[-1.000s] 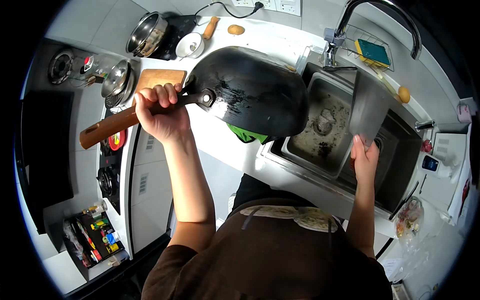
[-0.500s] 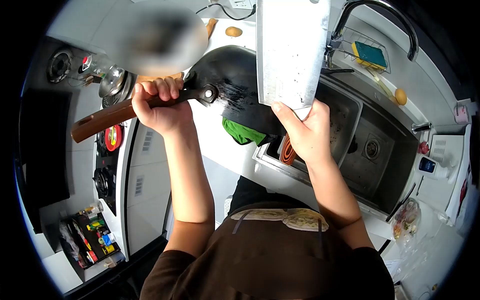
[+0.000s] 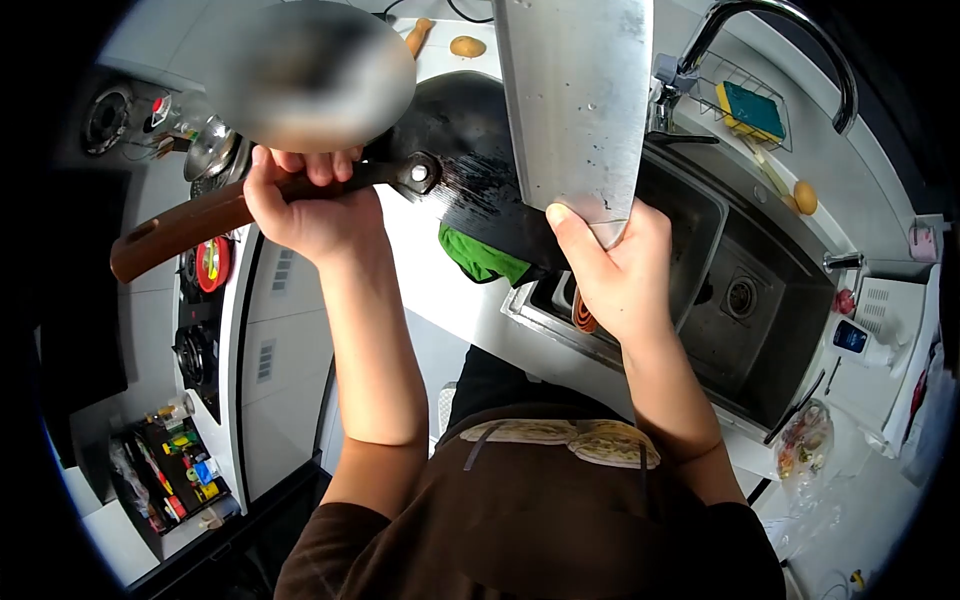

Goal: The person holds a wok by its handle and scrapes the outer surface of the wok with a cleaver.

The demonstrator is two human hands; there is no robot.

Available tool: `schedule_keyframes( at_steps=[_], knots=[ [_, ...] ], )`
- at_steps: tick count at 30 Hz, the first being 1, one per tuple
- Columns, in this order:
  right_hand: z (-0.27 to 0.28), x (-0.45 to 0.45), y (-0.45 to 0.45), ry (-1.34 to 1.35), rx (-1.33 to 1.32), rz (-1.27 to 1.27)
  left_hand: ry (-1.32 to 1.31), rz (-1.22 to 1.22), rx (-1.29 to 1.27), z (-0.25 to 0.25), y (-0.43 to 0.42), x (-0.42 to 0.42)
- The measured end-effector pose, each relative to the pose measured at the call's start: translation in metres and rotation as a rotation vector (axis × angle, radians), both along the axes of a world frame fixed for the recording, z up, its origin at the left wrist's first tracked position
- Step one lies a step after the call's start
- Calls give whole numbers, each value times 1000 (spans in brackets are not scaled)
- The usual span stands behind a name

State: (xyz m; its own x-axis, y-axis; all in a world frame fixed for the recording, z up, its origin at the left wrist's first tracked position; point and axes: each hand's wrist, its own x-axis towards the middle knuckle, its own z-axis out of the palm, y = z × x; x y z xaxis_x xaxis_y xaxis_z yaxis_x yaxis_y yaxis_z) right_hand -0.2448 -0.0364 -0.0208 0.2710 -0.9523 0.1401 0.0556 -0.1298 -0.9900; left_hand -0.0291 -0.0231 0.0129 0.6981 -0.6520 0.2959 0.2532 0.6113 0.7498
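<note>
My left hand is closed round the brown handle of a black wok, whose scuffed, rounded side faces me. Below the wok's lower edge a green cloth pokes out. In my right hand is a cleaver, its broad, wet-spotted blade pointing up and away, in front of the wok's right side. My thumb lies at the base of the blade, and the fist hides most of the handle. An orange-brown ringed end shows under that hand; I cannot tell whether it belongs to the cleaver.
On the right is a steel sink with a tap and a sponge in a wire rack. Potatoes lie at the back and right. A red bowl stands at the stove. Blur covers the upper left.
The wok's handle end has shifted slightly left and my left hand with it. The cleaver's blade has tilted a little, its top going left. Both grips are the same.
</note>
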Motion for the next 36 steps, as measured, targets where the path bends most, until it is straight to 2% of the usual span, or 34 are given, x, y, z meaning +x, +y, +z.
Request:
schedule_keyframes(
  at_steps=[3,6,25,30,36],
  knots=[
    [-6,2,-2,-62,-33,-10,25,22,9,0,0,1],
    [2,1,-1,8,3,21,47,40,19,1,0,0],
    [2,13,-4,33,-131,-60,79,77,20,3,3,-7],
    [-2,3,-3,18,16,28,86,68,22,1,1,6],
    [4,1,-6,13,5,66,85,69,38,3,-3,2]
  ],
)
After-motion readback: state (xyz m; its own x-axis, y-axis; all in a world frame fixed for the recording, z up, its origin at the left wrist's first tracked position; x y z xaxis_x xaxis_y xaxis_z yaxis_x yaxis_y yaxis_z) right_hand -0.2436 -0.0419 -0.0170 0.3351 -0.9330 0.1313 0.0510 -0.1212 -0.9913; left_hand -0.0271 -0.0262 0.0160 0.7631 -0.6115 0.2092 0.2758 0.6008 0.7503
